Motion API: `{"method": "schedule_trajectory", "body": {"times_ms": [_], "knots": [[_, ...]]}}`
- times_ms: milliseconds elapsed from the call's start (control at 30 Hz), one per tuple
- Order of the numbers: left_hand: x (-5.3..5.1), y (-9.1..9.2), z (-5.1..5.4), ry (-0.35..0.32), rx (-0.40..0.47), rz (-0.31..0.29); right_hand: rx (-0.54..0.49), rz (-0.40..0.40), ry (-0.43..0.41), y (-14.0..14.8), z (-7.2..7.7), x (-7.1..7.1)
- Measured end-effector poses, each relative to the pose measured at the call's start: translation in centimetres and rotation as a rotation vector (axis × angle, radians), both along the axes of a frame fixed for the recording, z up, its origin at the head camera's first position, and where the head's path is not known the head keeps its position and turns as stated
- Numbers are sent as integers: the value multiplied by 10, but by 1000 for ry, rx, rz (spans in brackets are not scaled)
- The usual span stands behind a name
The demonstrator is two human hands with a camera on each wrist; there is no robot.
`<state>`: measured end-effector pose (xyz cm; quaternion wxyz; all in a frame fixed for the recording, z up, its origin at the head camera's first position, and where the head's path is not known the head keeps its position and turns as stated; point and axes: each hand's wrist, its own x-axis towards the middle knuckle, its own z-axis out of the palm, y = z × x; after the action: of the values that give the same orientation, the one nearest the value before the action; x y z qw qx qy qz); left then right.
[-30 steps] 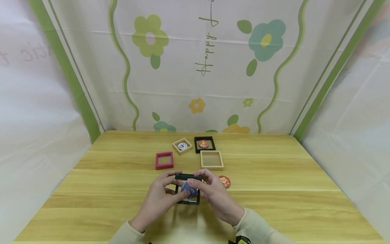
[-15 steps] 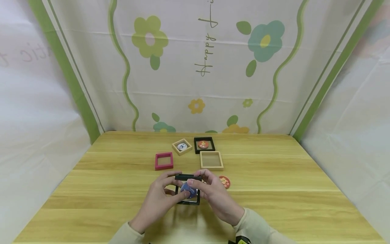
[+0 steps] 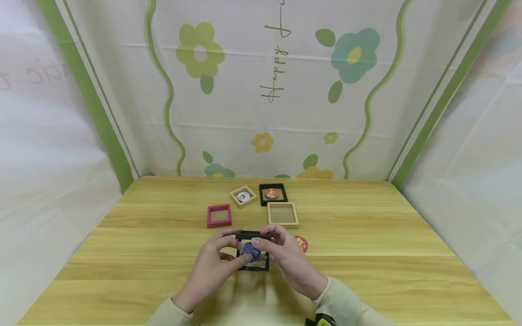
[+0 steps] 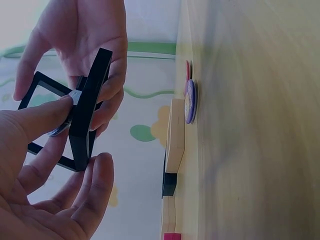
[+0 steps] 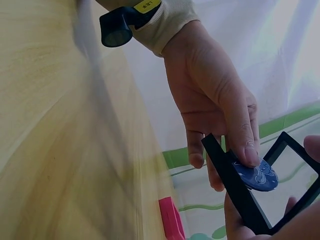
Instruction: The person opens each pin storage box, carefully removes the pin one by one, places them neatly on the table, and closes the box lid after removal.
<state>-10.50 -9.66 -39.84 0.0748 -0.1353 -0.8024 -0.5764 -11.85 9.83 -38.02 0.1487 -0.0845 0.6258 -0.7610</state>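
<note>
A black hinged frame [image 3: 253,268] is held above the table's near part, its two halves opened at an angle in both wrist views. Between the halves sits a round blue badge [image 3: 249,251]. The left hand [image 3: 214,265] grips the frame from the left, its thumb on the badge. From the right, the right hand [image 3: 291,262] holds the frame's upper edge, and in the right wrist view its thumb presses the blue badge [image 5: 259,176]. Fingers behind the frame are partly hidden.
Beyond the hands lie a pink frame [image 3: 219,224], a small wooden frame [image 3: 234,199] with a white badge, a black frame [image 3: 263,202] with a red badge, and a larger wooden frame [image 3: 283,224]. A red badge [image 3: 302,242] lies beside the right hand; a purple-rimmed badge [image 4: 190,102] is near it.
The held black frame has shifted and tilted slightly, with the blue badge a little higher and further left. Both hands keep their hold.
</note>
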Motion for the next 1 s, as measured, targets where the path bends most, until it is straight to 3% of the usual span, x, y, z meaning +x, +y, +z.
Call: {"method": "schedule_trajectory", "body": {"times_ms": [333,567,1000], "knots": [[0,1,0,6,20,12,-11,3,7,2,0,-3],[-1,0,-1,20,-26,40,-12,-4,4,3,0,-5],[-2,-2,0,43,-32,49,-21,-36,24,4,-2,-8]]}}
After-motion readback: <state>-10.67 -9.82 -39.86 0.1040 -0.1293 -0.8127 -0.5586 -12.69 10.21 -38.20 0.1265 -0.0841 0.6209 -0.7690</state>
